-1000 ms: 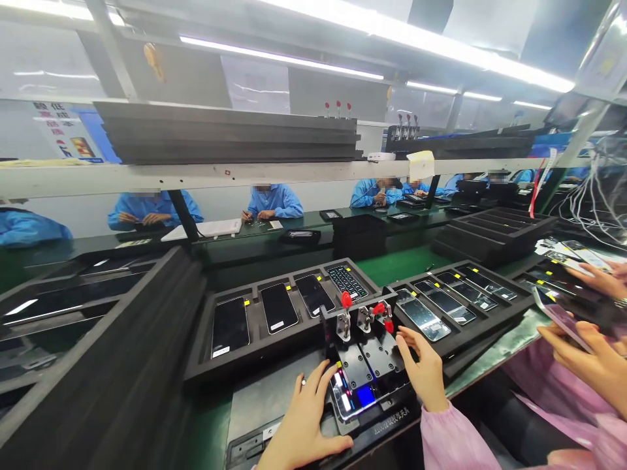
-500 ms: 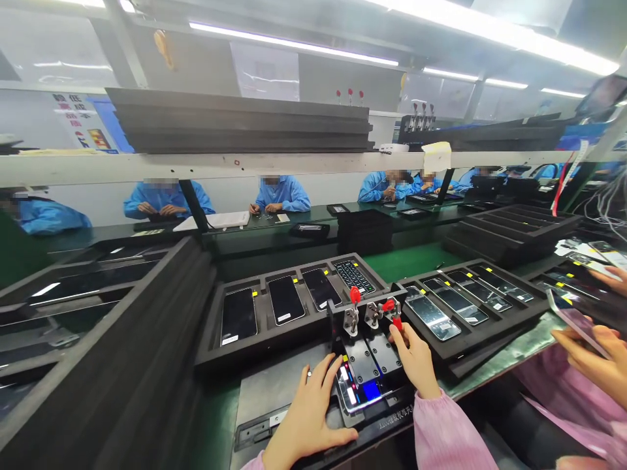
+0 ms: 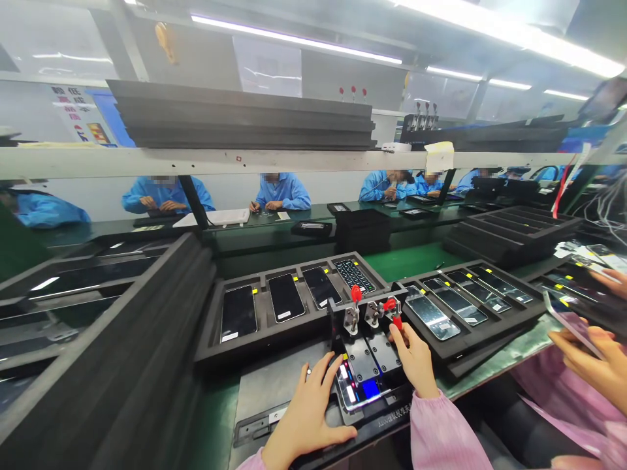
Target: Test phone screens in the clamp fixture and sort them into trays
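Note:
A phone with a lit screen lies in a black clamping fixture, partly under its metal plates. My left hand spreads its fingers along the fixture's left side; the fingertips are at the phone's upper left edge, and the thumb rests near the front. My right hand is closed on the red handle of the right toggle clamp. Another red-handled toggle clamp stands upright at the left, and a middle clamp has its handle lying toward the right.
Behind the fixture is a black foam tray holding several phones. A second foam tray with phones stands right. Tall stacked trays rise at the left. A co-worker's hand holds a phone at right. A shelf crosses above.
Both hands stay in place at the fixture and the clamps look the same. Only the camera view has shifted slightly.

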Tool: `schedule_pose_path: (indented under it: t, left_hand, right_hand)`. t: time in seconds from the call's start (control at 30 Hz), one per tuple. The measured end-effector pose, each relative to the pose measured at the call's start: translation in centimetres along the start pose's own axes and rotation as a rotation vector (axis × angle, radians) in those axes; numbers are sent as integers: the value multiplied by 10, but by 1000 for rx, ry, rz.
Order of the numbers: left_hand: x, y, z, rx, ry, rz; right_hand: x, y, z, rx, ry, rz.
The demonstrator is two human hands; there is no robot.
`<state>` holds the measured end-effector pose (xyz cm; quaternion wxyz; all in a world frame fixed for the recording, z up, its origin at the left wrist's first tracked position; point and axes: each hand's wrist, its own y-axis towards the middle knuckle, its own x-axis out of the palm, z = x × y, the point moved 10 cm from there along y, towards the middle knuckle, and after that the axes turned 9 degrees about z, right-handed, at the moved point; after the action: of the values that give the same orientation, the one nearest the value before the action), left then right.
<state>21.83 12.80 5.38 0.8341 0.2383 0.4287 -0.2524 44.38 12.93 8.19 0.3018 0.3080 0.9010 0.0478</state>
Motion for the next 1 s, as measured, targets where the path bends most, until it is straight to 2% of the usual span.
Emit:
schedule_pose_path:
  t: [0.47,1.0]
  left_hand:
    - [0,1,0,-2,5,1]
    - [-2,0,2,-3,-1,6]
  right_hand:
    - [1,1,7,38,30,22]
    - [-2,2,0,-46,6,31]
